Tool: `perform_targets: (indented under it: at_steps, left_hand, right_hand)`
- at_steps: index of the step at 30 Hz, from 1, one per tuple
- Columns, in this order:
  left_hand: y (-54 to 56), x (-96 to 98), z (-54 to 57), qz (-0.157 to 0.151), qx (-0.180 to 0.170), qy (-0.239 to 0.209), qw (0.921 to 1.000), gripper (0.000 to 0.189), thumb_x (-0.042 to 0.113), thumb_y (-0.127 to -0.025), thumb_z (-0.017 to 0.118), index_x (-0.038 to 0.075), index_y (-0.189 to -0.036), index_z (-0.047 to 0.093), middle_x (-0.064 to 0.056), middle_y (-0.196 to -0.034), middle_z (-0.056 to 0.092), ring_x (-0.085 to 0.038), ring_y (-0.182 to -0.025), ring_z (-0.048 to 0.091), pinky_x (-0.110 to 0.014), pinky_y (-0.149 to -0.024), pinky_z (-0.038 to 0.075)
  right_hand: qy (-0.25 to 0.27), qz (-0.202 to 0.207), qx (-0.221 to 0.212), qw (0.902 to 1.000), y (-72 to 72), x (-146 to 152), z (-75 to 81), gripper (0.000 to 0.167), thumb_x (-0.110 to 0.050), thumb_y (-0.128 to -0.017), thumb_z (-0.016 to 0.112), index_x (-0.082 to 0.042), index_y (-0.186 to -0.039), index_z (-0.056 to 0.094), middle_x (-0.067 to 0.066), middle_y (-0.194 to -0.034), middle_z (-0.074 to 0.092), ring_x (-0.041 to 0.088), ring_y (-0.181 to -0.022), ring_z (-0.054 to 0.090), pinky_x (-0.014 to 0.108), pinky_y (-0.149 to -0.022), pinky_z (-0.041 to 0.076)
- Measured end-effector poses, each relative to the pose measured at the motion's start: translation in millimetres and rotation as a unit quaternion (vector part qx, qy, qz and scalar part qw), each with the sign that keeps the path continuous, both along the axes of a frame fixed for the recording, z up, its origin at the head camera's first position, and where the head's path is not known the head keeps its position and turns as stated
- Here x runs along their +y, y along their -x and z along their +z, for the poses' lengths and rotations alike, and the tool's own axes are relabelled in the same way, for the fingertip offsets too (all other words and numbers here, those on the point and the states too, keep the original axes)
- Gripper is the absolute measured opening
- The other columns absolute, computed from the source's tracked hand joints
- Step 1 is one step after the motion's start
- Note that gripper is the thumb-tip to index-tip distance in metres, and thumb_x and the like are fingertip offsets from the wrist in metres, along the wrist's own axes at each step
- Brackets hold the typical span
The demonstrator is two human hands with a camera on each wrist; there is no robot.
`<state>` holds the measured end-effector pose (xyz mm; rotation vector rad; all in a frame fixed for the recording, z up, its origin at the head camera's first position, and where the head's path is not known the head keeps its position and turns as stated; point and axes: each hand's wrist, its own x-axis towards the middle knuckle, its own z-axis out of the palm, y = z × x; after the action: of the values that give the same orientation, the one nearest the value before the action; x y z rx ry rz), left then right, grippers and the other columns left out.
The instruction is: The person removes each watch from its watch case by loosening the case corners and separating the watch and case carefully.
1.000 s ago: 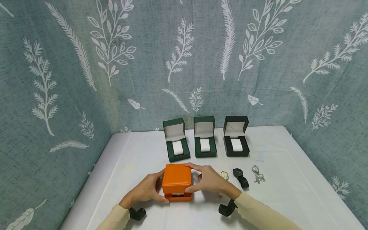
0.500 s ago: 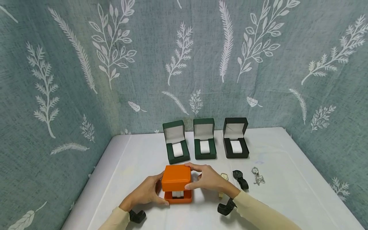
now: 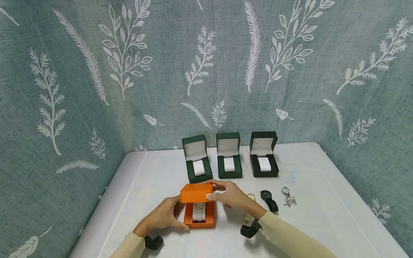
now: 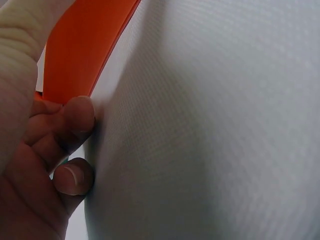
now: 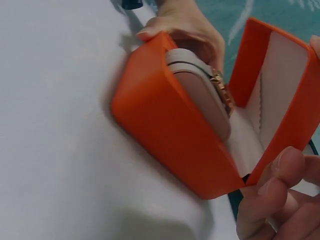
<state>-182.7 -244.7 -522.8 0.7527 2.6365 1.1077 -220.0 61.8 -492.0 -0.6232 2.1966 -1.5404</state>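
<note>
An orange watch box stands partly open on the table, its lid tilted up and back. Inside, a gold-toned watch is wrapped round a pale cushion. My left hand grips the base from the left, thumb at the front corner; the fingers at its far side are hidden in the head view. With my right hand I hold the lid's right edge, thumb in front and a finger on top. The right wrist view shows the lid's light lining.
Two green watch boxes and a black one stand open behind, each with a white cushion. On the right lie a gold watch, partly behind my right arm, a black watch and a silver chain watch. Patterned cloth surrounds the white table.
My right hand has swung the orange lid up and back from nearly closed, bringing the watch and cushion into view. The left hand has stayed at the base.
</note>
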Motion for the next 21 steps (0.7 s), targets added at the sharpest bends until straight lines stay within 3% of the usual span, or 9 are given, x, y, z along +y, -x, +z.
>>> perform_targets:
  at_steps: [5, 7, 11, 13, 16, 18, 21]
  left_hand:
    - [0.1, 0.2, -0.8, -0.001, 0.012, 0.005, 0.9999, 0.112, 0.053, -0.062, 0.097, 0.013, -0.154, 0.047, 0.002, -0.139, 0.061, -0.013, -0.104, 0.057, -0.028, -0.092, 0.048]
    - [-0.2, 0.2, -0.8, 0.006, 0.010, 0.012, 0.9999, 0.115, 0.053, -0.062, 0.097, 0.008, -0.154, 0.046, -0.004, -0.143, 0.059, -0.016, -0.109, 0.057, -0.032, -0.096, 0.049]
    - [-0.4, -0.2, 0.0, 0.018, -0.003, 0.028, 0.9994, 0.123, 0.054, -0.063, 0.096, -0.005, -0.155, 0.039, -0.017, -0.151, 0.051, -0.023, -0.128, 0.055, -0.044, -0.105, 0.047]
    - [0.0, -0.4, 0.1, 0.018, -0.001, 0.031, 0.9994, 0.126, 0.054, -0.063, 0.096, -0.009, -0.154, 0.037, -0.022, -0.153, 0.047, -0.026, -0.133, 0.051, -0.049, -0.107, 0.044]
    - [0.3, -0.5, 0.6, 0.018, -0.001, 0.033, 0.9993, 0.129, 0.054, -0.062, 0.097, -0.008, -0.156, 0.034, -0.020, -0.155, 0.046, -0.022, -0.125, 0.054, -0.044, -0.105, 0.047]
    - [0.4, -0.7, 0.7, 0.017, 0.001, 0.035, 0.9993, 0.129, 0.055, -0.062, 0.097, -0.008, -0.156, 0.033, -0.019, -0.153, 0.048, -0.018, -0.116, 0.055, -0.037, -0.100, 0.049]
    - [0.1, -0.9, 0.6, 0.017, -0.007, 0.037, 0.9991, 0.130, 0.055, -0.062, 0.096, -0.006, -0.157, 0.032, -0.013, -0.133, 0.063, -0.013, -0.099, 0.058, -0.028, -0.084, 0.051]
  right_hand:
    - [-0.007, -0.018, -0.005, 0.9998, 3.0, -3.0, 2.3, 0.073, -0.056, -0.089, 0.075, -0.022, -0.151, 0.055, 0.008, -0.128, 0.069, 0.014, -0.042, 0.035, 0.028, -0.044, 0.036]
    - [-0.013, -0.026, -0.010, 0.9995, 4.8, -4.5, 2.3, 0.072, -0.058, -0.090, 0.073, -0.023, -0.150, 0.056, 0.007, -0.123, 0.071, 0.014, -0.042, 0.036, 0.028, -0.044, 0.036]
    - [-0.025, -0.037, -0.009, 0.9989, 9.3, -7.6, 3.2, 0.074, -0.064, -0.092, 0.067, -0.019, -0.150, 0.056, 0.006, -0.098, 0.073, 0.015, -0.042, 0.036, 0.028, -0.044, 0.033]
    - [-0.025, -0.041, -0.010, 0.9988, 11.4, -9.0, 4.6, 0.076, -0.065, -0.093, 0.065, -0.016, -0.150, 0.055, 0.005, -0.076, 0.066, 0.015, -0.042, 0.036, 0.028, -0.044, 0.032]
    - [-0.015, -0.039, -0.014, 0.9990, 13.7, -10.1, 7.2, 0.077, -0.066, -0.094, 0.062, -0.012, -0.148, 0.057, 0.002, -0.056, 0.049, 0.015, -0.042, 0.036, 0.028, -0.044, 0.032]
    - [-0.011, -0.038, -0.018, 0.9991, 14.7, -10.6, 9.0, 0.072, -0.067, -0.095, 0.060, -0.009, -0.139, 0.065, 0.000, -0.050, 0.040, 0.014, -0.043, 0.035, 0.028, -0.045, 0.033]
    - [-0.014, -0.040, -0.020, 0.9989, 16.4, -10.9, 10.0, 0.069, -0.069, -0.096, 0.055, -0.007, -0.119, 0.072, 0.000, -0.058, 0.053, 0.014, -0.043, 0.036, 0.028, -0.045, 0.034]
